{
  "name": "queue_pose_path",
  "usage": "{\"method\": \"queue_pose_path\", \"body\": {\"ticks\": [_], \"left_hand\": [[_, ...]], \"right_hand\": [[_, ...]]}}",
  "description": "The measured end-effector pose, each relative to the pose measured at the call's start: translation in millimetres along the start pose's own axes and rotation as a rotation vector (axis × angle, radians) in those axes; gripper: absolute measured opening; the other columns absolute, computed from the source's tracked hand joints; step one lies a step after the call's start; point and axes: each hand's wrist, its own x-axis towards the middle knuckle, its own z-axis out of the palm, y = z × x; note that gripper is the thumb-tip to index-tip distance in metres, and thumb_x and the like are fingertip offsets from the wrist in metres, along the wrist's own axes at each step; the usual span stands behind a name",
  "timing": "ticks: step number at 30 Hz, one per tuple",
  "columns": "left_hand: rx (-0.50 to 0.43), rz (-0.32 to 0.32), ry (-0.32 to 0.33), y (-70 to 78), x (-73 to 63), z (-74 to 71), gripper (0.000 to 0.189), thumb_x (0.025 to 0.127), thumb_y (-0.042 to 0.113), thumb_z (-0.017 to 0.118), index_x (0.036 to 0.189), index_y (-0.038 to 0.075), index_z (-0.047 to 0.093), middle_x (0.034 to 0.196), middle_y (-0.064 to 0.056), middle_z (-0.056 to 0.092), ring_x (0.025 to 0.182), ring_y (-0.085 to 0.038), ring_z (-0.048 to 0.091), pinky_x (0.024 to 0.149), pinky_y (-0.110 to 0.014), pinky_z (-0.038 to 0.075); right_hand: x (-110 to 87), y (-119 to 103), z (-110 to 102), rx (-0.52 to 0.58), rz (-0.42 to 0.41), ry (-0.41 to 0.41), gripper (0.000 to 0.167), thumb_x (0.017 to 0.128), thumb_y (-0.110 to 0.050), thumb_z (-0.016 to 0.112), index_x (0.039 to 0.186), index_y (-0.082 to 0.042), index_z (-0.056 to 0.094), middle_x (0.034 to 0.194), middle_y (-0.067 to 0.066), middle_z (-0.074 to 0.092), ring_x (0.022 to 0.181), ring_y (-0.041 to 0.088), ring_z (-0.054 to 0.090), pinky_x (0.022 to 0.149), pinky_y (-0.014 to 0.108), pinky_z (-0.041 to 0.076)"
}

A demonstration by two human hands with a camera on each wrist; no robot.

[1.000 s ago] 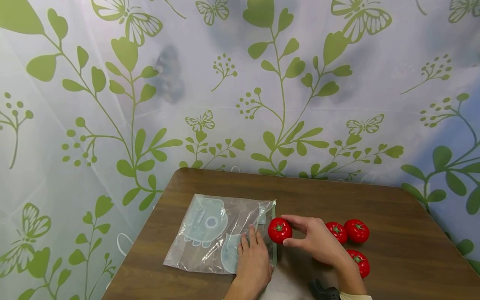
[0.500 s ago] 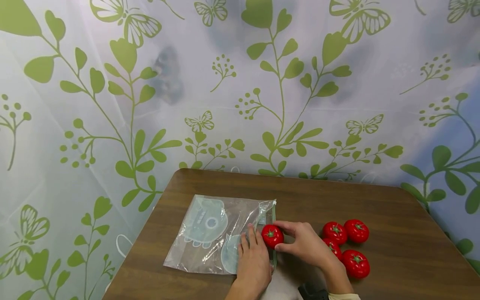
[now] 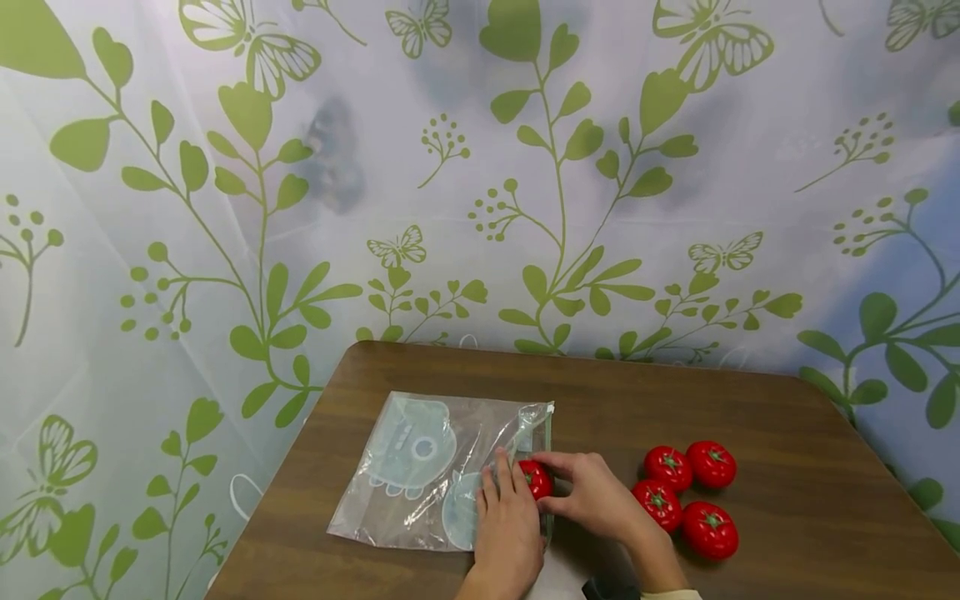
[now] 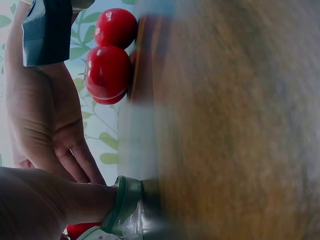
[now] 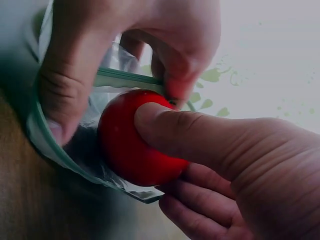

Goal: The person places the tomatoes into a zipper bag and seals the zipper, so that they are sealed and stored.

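A clear zip bag with pale blue printed shapes lies flat on the brown table, its green-edged mouth facing right. My left hand holds that mouth apart; in the right wrist view its thumb hooks inside the green rim and its fingers are at the opposite edge. My right hand pinches a shiny red tomato between thumb and fingers, partly within the bag's mouth. From the head view, the left hand covers part of this tomato.
Several more red tomatoes, one of them the nearest tomato, sit grouped right of my right hand on the wooden table. Behind the table's far edge hangs a white curtain with green leaves and butterflies.
My right hand has moved left with the tomato, from beside the bag's mouth to partly inside it. The tomatoes behind that hand have come into fuller view. My left hand has stayed put.
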Motion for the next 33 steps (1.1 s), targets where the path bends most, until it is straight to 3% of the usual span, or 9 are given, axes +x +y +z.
{"method": "queue_pose_path", "body": {"ticks": [10, 16, 22, 27, 33], "left_hand": [[0.012, 0.007, 0.018, 1.2, -0.5, 2.4, 0.105, 0.072, 0.027, 0.103, 0.154, -0.008, 0.048, 0.17, -0.029, 0.04, 0.147, -0.055, 0.051, 0.115, -0.066, 0.05], [-0.019, -0.021, 0.007, 1.9, -3.0, 5.5, 0.108, 0.068, 0.025, 0.105, 0.154, -0.007, 0.049, 0.171, -0.028, 0.038, 0.148, -0.056, 0.049, 0.117, -0.067, 0.047], [-0.031, -0.031, 0.002, 3.0, -3.9, 5.8, 0.111, 0.066, 0.023, 0.106, 0.156, -0.006, 0.047, 0.173, -0.027, 0.034, 0.151, -0.054, 0.045, 0.119, -0.067, 0.045], [-0.019, -0.02, 0.04, 3.5, -4.9, 6.7, 0.11, 0.065, 0.021, 0.106, 0.155, -0.004, 0.048, 0.173, -0.025, 0.036, 0.152, -0.053, 0.045, 0.12, -0.066, 0.044], [0.023, 0.005, 0.095, 6.7, -6.1, 6.9, 0.088, 0.081, 0.007, 0.092, 0.157, -0.002, 0.049, 0.173, -0.02, 0.041, 0.157, -0.047, 0.043, 0.121, -0.066, 0.043]], "right_hand": [[-6.7, -3, -5, -0.055, 0.008, 0.025, 0.065, 0.089, -0.028, 0.093, 0.144, -0.003, 0.07, 0.145, 0.018, 0.072, 0.122, 0.039, 0.076, 0.101, 0.057, 0.061], [-10.3, -6, -5, -0.059, -0.018, 0.016, 0.056, 0.09, -0.023, 0.092, 0.14, -0.005, 0.073, 0.141, 0.019, 0.074, 0.118, 0.04, 0.078, 0.097, 0.056, 0.063], [-6.9, -9, -1, -0.038, -0.035, 0.015, 0.053, 0.09, -0.019, 0.091, 0.139, -0.005, 0.074, 0.14, 0.018, 0.074, 0.12, 0.036, 0.078, 0.097, 0.052, 0.063], [-3.9, -8, 3, -0.007, -0.042, 0.027, 0.053, 0.09, -0.015, 0.091, 0.138, -0.002, 0.073, 0.139, 0.018, 0.075, 0.12, 0.035, 0.077, 0.097, 0.049, 0.063], [1.8, -3, 10, 0.02, -0.069, 0.062, 0.051, 0.091, -0.02, 0.091, 0.137, -0.003, 0.075, 0.137, 0.016, 0.076, 0.121, 0.034, 0.077, 0.099, 0.048, 0.063]]}}
